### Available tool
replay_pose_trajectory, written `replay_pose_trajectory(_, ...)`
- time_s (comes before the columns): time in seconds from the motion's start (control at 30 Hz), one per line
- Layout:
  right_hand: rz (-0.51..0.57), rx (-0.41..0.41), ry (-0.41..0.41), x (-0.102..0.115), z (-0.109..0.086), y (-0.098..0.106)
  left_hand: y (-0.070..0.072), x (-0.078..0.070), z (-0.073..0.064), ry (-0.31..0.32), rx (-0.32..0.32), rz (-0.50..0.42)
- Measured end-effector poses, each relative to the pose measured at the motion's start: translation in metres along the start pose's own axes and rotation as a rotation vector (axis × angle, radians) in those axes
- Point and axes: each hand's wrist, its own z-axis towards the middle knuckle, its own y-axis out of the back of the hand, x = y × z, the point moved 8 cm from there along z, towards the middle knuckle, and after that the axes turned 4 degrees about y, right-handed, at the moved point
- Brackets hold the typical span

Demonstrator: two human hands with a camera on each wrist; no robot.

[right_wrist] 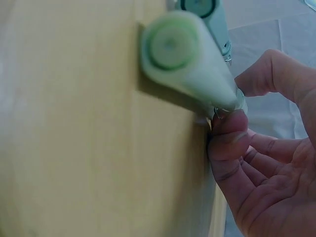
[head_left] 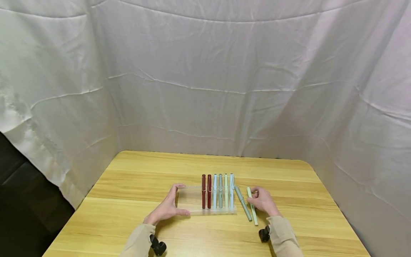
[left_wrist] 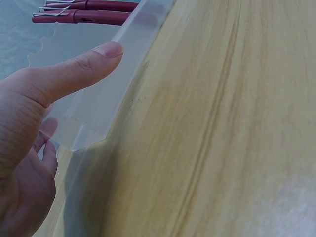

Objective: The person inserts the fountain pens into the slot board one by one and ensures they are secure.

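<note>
My left hand [head_left: 167, 206] grips the left end of a clear plastic pen rack [head_left: 190, 200], thumb at the front edge and fingers at the back. Side by side on the rack's right part lie two dark red pens [head_left: 209, 192], then light blue, grey-green and pale green ones, and another light blue pen [head_left: 232, 192] at the end. My right hand [head_left: 264, 201] pinches a pale green pen [right_wrist: 197, 61] near its far end; in the right wrist view its round end points at the camera. Just left of it, a grey-green pen [head_left: 243, 203] lies slanted on the table.
The wooden table [head_left: 135, 185] is bounded at the back and sides by a hanging pale cloth [head_left: 192, 107]. A dark surface [head_left: 22, 200] shows beyond the table at the left. Small black devices [head_left: 158, 245] are on both wrists.
</note>
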Motion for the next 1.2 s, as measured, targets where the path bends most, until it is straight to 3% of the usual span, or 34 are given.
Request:
replay_pose_trajectory(0.5, 0.080, -0.012, -0.004, 0.0022, -0.0061, 0.0017, -0.0003, 0.0003, 0.0003, -0.002, -0.003, 0.013)
replay_pose_trajectory(0.87, 0.422, 0.106, 0.047, -0.0007, -0.0068, -0.0014, 0.0003, 0.0006, 0.0003, 0.008, -0.008, -0.007)
replay_pose_trajectory(1.2, 0.607, 0.195, 0.057, -0.0013, -0.0084, -0.0027, 0.0000, 0.0007, 0.0010, 0.013, -0.010, -0.004)
